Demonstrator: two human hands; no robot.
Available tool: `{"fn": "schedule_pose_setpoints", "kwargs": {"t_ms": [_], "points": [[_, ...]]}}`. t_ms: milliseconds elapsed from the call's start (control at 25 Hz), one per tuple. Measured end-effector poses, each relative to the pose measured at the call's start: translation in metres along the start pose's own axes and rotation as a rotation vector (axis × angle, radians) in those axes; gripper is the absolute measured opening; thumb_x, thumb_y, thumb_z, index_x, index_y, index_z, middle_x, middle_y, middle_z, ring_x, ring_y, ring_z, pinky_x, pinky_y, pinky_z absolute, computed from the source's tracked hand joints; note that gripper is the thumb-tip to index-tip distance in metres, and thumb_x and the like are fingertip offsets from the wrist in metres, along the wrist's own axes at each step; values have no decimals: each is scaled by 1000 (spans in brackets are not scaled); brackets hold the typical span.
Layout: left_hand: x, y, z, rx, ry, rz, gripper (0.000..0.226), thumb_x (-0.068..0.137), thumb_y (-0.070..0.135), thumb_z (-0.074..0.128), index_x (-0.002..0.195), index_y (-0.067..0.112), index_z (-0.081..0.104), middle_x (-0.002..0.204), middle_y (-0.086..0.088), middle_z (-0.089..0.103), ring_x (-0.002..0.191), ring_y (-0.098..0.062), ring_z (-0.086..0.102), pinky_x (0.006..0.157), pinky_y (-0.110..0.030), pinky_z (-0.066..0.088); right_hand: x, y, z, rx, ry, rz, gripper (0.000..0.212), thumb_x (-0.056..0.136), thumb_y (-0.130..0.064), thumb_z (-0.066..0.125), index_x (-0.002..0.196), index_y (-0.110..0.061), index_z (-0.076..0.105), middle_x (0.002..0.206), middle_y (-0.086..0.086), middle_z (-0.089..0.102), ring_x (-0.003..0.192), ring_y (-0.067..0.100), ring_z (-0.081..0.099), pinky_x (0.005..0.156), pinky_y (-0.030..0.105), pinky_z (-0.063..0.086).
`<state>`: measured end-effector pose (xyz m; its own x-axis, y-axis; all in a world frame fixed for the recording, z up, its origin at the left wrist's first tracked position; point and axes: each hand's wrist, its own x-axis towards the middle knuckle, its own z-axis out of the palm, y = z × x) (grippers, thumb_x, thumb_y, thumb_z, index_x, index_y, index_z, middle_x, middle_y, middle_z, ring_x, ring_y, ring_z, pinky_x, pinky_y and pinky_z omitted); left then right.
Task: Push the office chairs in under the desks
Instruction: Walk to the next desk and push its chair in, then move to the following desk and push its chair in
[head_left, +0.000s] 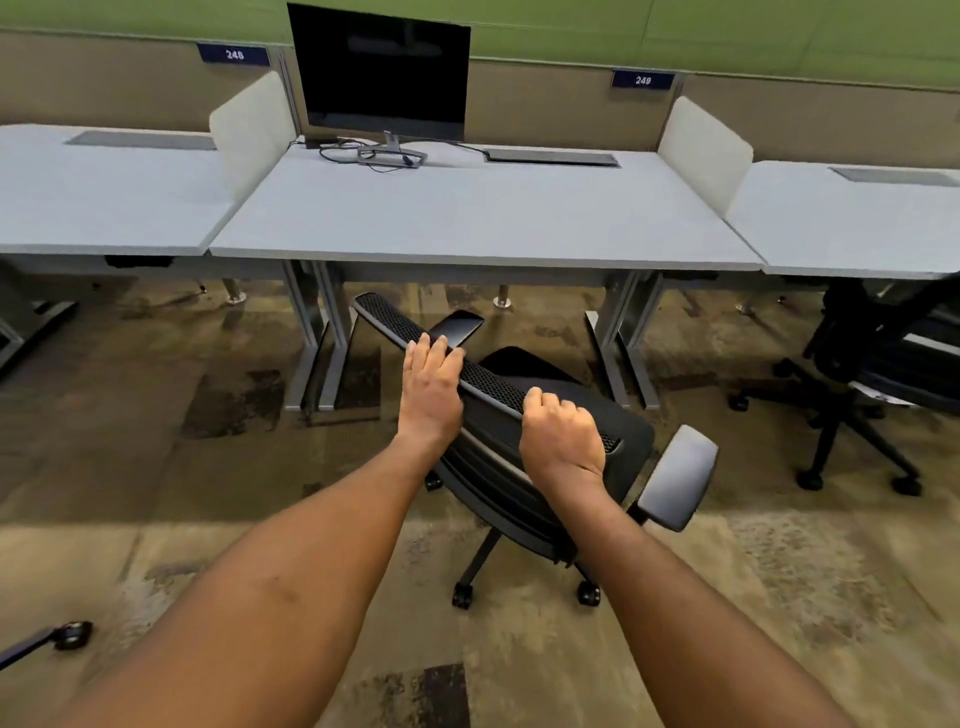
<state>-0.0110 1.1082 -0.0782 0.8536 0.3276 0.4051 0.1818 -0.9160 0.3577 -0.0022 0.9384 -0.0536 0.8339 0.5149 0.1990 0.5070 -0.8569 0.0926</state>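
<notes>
Office chair (524, 447): on carpet, just short of table (483, 218) front edge, backrest top skewed to that edge. My left grip (431, 387), right grip (563, 436): both clenched on backrest; left nearer table.

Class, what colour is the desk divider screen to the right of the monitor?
Off-white, a pale cream, seen in the head view: the divider screen beside the monitor.

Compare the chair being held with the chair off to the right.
The held chair stands clear of its desk; the right chair sits partly under its own desk. The left hand and right hand grip the held chair's backrest; nothing touches the right chair. Both are black, on castors.
</notes>
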Motion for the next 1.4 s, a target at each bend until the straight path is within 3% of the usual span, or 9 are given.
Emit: {"fn": "schedule_pose_setpoints", "kwargs": {"t_ms": [80,320,520,760,1080,1160,1240,1320,1400], "points": [[29,3,12,-22,12,-16,47,89,-2,43,134,6,47,147,-19,39,144,-35,19,119,-40,-4,30,13,4,-10,1,7,44,91,-12,25,128,-3,49,107,13,64,92,31,62,73,38,47],[105,-6,55,-56,58,-25,44,88,-4,44,132,2,48,145,-24,39,144,-38,18,120,-43,-5,115,34,27,-6,-22,50,36,86,-7,50,121,0,57,94,16,66,81,35,63,67,38,48],[155,-15,74,-54,38,-24,55,81,-10,39,135,2,45,147,-25,37,144,-40,14,118,-41,-11,172,43,37,-19,-19,53,39,79,-6,61,117,0,61,86,16,67,73,35,63,62,38,49],[208,-26,93,1,5,-3,59,80,-11,38,138,1,39,149,-25,33,145,-41,11,116,-43,-15,231,56,49,-14,-4,31,36,83,-10,56,119,-4,60,90,13,67,76,32,63,64,38,48],[246,-39,94,215,-212,34,63,86,1,38,145,3,16,157,-22,8,145,-40,-8,113,-45,-19,274,64,57,34,-23,12,30,89,-16,48,118,-11,54,95,6,63,81,26,59,67,35,42],[241,-41,88,238,-238,36,72,90,6,42,150,5,3,159,-19,-2,145,-37,-15,114,-44,-17,278,63,59,20,0,2,31,89,-27,52,116,-11,52,103,7,63,91,26,59,76,37,44],[221,-37,81,203,-180,1,76,92,9,45,151,8,-2,160,-17,-6,146,-32,-16,115,-39,-15,277,63,61,-22,48,16,53,89,-40,54,129,-7,44,124,14,56,114,31,51,97,47,40],[194,-29,75,162,-124,-60,71,95,11,43,152,6,2,160,-15,-3,147,-29,-13,115,-36,-14,267,59,65,-77,64,-8,75,90,-47,50,145,-3,24,147,22,33,136,37,29,113,55,16],[162,-22,72,130,-133,-151,63,98,15,39,151,4,7,160,-15,3,148,-28,-8,117,-35,-11,244,50,71,-70,92,-111,80,91,-44,49,147,1,15,153,25,21,141,39,19,114,53,4]]}}
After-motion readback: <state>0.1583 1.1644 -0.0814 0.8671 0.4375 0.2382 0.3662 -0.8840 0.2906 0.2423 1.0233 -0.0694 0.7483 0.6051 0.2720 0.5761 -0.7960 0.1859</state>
